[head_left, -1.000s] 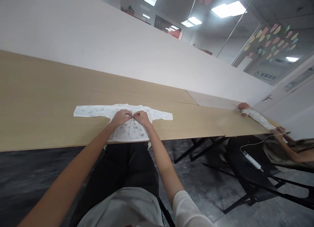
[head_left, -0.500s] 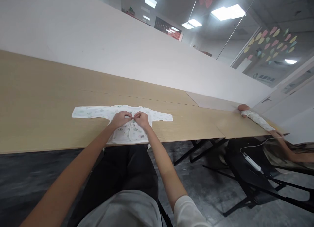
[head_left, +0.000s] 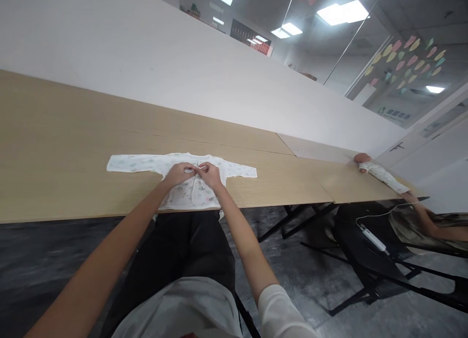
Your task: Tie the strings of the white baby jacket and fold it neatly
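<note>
A small white baby shirt [head_left: 186, 194] with a scattered print lies spread on the wooden table [head_left: 278, 182], sleeves stretched to both sides and its hem at the near edge. My left hand [head_left: 180, 175] is closed in a pinch on the shirt's front, near the middle opening. Right beside it, my right hand [head_left: 211, 174] pinches the cloth at the same opening, just under the neckline. The fingertips of both hands meet there. What small part of the front lies between the fingers is hidden.
At the table's far right lies a baby doll [head_left: 382, 175] in white clothing, with another person's hand [head_left: 408, 197] at its feet. Black folding chairs [head_left: 365, 250] stand at the right, one bearing a white power strip [head_left: 375, 240]. A white wall [head_left: 175, 80] runs behind the table.
My hands stay at the shirt's front opening; their fingertips have come closer together and now overlap. The view has shifted slightly.
</note>
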Demonstrator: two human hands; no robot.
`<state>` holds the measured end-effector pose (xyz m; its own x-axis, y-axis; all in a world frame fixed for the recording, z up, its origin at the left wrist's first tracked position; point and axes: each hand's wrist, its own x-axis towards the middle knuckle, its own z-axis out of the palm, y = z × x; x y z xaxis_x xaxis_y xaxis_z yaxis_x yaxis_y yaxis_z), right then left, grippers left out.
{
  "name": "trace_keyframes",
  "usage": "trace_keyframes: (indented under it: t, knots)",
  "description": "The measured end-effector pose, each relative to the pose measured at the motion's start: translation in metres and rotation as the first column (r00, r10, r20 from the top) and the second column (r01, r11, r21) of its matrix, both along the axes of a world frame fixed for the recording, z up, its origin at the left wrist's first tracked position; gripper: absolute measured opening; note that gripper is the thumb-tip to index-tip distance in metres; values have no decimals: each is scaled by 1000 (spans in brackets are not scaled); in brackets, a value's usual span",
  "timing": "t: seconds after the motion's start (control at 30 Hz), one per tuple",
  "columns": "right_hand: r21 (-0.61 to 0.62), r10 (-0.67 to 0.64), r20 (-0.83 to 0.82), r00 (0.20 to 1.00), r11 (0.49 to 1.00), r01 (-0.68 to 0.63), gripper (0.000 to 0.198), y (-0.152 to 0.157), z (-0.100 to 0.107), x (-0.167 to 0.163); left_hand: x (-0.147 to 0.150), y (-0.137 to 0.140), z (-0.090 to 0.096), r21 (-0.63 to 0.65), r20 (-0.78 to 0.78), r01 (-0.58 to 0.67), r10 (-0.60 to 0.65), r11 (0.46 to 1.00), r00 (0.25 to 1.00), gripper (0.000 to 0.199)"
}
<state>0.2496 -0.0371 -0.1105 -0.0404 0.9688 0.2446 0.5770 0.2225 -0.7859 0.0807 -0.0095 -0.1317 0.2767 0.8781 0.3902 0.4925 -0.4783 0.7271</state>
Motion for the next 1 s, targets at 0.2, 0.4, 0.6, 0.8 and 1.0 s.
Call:
trace_keyframes:
  t: [0.2,0.4,0.6,0.8,1.0]
  knots:
    - [-64,-46,-109,993,997,40,24,2,-1,1,0,-4,2,-8,-19,11,-11,1000,1000,38]
    - [-75,-174,-73,982,983,168,23,-5,14,3,1,-6,9,21,-73,-35,37,999,997,38]
    - [-33,-28,185,982,999,35,15,-39,22,4,-9,-33,26,10,-282,-7,9,1000,959,38]
    - [-71,69,312,948,996,-49,13,-65,19,-3,-9,-63,25,-104,-300,45,-75,994,951,33]
    - [-185,44,167,985,983,-12,6,-57,21,-2,-2,-68,26,-145,-244,-11,-24,989,970,29]
